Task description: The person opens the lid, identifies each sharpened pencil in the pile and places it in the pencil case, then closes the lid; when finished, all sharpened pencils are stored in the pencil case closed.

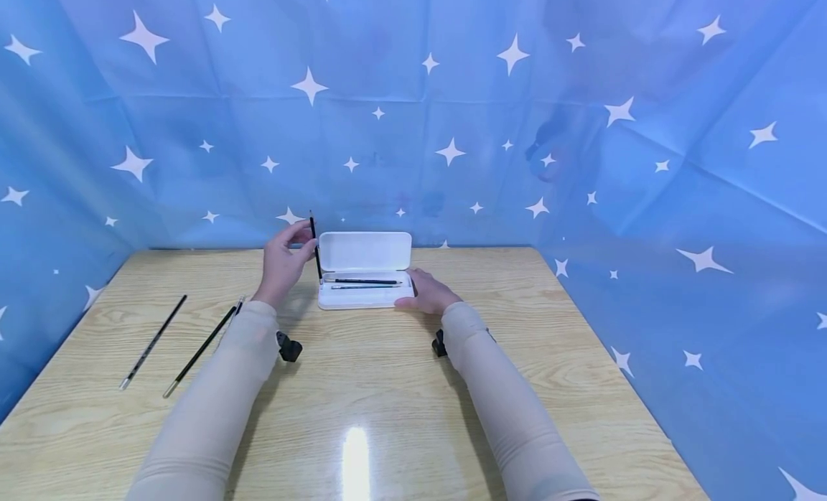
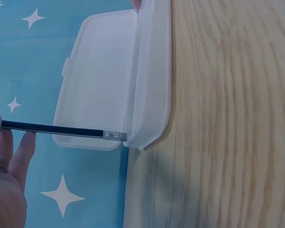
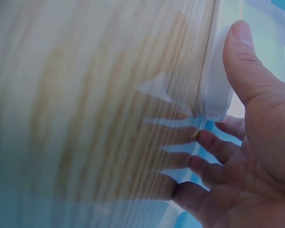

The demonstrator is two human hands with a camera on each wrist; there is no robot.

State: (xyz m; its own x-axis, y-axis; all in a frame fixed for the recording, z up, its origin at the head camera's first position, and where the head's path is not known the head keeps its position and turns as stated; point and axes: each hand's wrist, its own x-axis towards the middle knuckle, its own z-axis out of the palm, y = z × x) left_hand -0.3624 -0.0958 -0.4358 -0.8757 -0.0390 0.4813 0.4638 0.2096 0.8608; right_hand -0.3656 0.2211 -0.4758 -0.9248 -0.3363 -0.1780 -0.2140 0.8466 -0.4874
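A black pencil (image 1: 315, 244) stands nearly upright between the thumb and fingertips of my left hand (image 1: 281, 265). Its silver eraser end (image 2: 115, 136) points down, right at the left end of a white pencil case (image 1: 365, 302). The case's lid (image 1: 365, 251) is raised at the back. Inside lie a dark pencil (image 1: 365, 281) and a lighter, bluish one (image 1: 365, 287), side by side. My right hand (image 1: 431, 293) holds the case's right end. In the right wrist view, its thumb (image 3: 244, 61) lies along the case while the other fingers reach round the end near the tabletop.
On the table (image 1: 400, 393) to the left lie a dark pencil with a pale end (image 1: 155, 339) and a black one (image 1: 202, 350). Another pencil (image 1: 240, 305) is partly hidden behind my left forearm. A blue star-patterned curtain (image 1: 388, 128) hangs along the table's far edge.
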